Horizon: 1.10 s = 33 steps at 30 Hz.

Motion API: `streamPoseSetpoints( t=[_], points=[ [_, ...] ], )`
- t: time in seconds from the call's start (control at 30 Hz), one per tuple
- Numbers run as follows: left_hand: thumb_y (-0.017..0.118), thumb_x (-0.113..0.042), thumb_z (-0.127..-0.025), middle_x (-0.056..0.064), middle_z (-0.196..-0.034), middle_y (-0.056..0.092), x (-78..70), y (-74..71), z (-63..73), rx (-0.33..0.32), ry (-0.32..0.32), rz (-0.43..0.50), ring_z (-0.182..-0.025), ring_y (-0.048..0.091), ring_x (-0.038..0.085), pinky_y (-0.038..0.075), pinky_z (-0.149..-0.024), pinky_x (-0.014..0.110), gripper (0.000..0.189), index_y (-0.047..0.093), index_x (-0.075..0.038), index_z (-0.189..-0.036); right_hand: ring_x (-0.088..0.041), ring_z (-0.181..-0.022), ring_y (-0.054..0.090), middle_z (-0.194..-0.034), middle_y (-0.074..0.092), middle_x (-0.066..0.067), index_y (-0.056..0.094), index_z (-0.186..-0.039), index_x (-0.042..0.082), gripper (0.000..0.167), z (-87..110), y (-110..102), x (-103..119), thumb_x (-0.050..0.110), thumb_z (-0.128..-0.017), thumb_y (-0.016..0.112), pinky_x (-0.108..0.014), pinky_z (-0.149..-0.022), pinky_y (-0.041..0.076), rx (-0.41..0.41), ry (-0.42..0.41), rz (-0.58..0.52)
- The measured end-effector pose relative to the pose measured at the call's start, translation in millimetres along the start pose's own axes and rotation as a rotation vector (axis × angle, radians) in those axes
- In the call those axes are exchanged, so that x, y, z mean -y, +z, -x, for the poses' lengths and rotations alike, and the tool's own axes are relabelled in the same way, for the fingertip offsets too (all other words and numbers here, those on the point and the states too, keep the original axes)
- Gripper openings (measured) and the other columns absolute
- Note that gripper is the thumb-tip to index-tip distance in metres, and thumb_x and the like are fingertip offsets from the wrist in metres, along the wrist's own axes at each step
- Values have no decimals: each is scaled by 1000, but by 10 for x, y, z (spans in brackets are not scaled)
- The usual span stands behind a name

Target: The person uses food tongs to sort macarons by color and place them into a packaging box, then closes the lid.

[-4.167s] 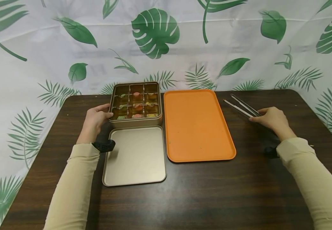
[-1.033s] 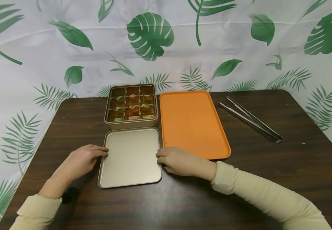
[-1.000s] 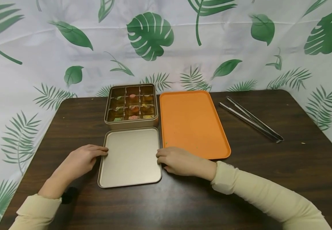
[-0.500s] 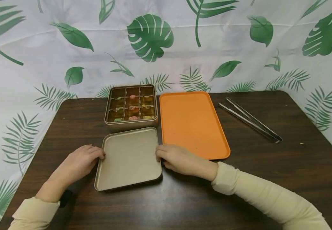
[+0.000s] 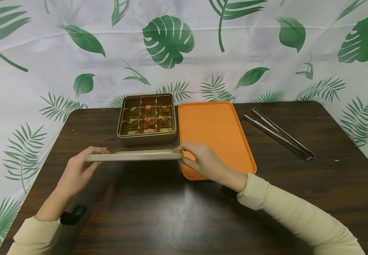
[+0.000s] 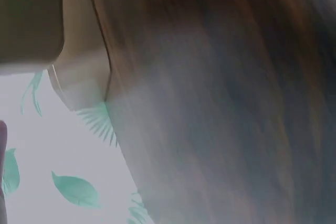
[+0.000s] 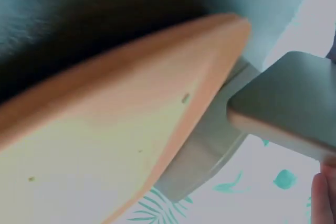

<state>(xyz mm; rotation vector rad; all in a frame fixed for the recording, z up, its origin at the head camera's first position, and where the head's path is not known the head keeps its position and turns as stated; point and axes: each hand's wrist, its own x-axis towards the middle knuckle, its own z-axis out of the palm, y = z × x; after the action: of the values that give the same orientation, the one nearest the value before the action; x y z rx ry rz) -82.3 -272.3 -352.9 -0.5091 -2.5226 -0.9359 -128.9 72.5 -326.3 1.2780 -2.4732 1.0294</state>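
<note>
Both hands hold a flat gold tin lid (image 5: 136,156) by its opposite sides, raised above the table and seen nearly edge-on in the head view. My left hand (image 5: 77,171) grips its left end, thumb below and fingers above. At the right end, my right hand (image 5: 203,161) pinches the rim, over the corner of the orange tray. Behind the lid stands an uncovered gold tin (image 5: 148,138), its divided insert holding small green, pink and yellow pieces. The right wrist view catches the lid (image 7: 294,108) at its right side, with fingers (image 7: 323,192) at the edge.
An orange tray (image 5: 215,138) with a few tiny crumbs lies right of the tin. Farther right, metal tongs (image 5: 279,136) rest spread on the dark wooden table (image 5: 158,212). A white leaf-printed cloth (image 5: 117,46) hangs along the back.
The right hand left the tongs and the left hand left the tin; both came to the lid. They have since lifted it off the table and tipped it edge-on.
</note>
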Motion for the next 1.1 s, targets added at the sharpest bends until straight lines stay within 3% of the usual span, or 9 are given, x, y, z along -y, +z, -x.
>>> streamPoseSetpoints(
  t=[0.1, 0.17, 0.27, 0.4, 0.6, 0.8, 0.93, 1.03, 1.1],
  points=[
    [66, 12, -81, -29, -95, 62, -59, 60, -61, -101, -88, 118, -92, 52, -23, 41, -72, -3, 19, 63, 4, -98, -23, -94, 70, -97, 72, -11, 63, -99, 2, 17, -61, -37, 1, 0, -83, 70, -35, -83, 59, -98, 53, -121],
    [63, 9, -85, -36, -89, 56, -104, 104, -107, -155, -158, 194, -84, 55, -21, 43, -68, -1, 15, 61, 7, -99, -24, -96, 70, -100, 72, -14, 62, -106, 0, 22, -109, -56, 8, 0, -85, 68, -35, -86, 59, -153, 103, -223],
    [61, 5, -88, -34, -87, 59, -177, 170, -202, -210, -268, 307, -82, 59, -16, 46, -69, 1, 16, 63, -6, -99, -25, -100, 69, -107, 70, -17, 56, -119, -1, 32, -184, -70, 12, 2, -88, 64, -33, -90, 58, -239, 172, -329],
    [60, 5, -89, -27, -88, 63, -268, 260, -338, -292, -363, 456, -82, 61, -10, 48, -71, 5, 36, 61, -29, -101, -29, -110, 65, -121, 63, -20, 47, -126, -3, 36, -283, -71, 10, -1, -92, 59, -30, -95, 55, -372, 211, -418],
    [60, -4, -92, -20, -84, 63, -394, 420, -504, -455, -427, 598, -78, 57, -4, 46, -69, 7, 19, 65, -18, -104, -34, -127, 53, -135, 46, -25, 43, -131, -10, 40, -389, -52, -9, -9, -92, 53, -28, -106, 47, -521, 94, -466],
    [62, -5, -91, -11, -89, 69, -502, 528, -693, -619, -405, 793, -82, 63, 1, 50, -72, 11, 27, 63, -4, -118, -24, -136, 44, -150, 38, -17, 36, -145, -2, 51, -471, -52, -18, 1, -97, 51, -37, -105, 48, -538, 135, -391],
    [59, -10, -94, 1, -112, 71, -543, 559, -786, -650, -421, 744, -103, 64, 5, 52, -84, 13, 36, 60, -3, -129, -17, -146, 28, -158, 26, -9, 30, -149, 4, 52, -550, -62, -27, 7, -100, 46, -38, -112, 42, -490, 198, -334],
    [52, -13, -98, 4, -139, 56, -572, 580, -842, -634, -425, 650, -127, 52, 8, 45, -104, 17, 39, 52, -8, -137, -15, -149, 17, -161, 17, -7, 25, -151, 6, 53, -625, -61, -35, 11, -102, 42, -36, -121, 28, -442, 240, -305],
    [48, -14, -100, 3, -148, 46, -596, 584, -882, -603, -410, 571, -137, 42, 8, 37, -113, 21, 41, 46, -11, -141, -14, -150, 13, -162, 12, -6, 21, -152, 7, 53, -686, -59, -43, 14, -103, 39, -35, -124, 19, -419, 274, -300]
  ],
)
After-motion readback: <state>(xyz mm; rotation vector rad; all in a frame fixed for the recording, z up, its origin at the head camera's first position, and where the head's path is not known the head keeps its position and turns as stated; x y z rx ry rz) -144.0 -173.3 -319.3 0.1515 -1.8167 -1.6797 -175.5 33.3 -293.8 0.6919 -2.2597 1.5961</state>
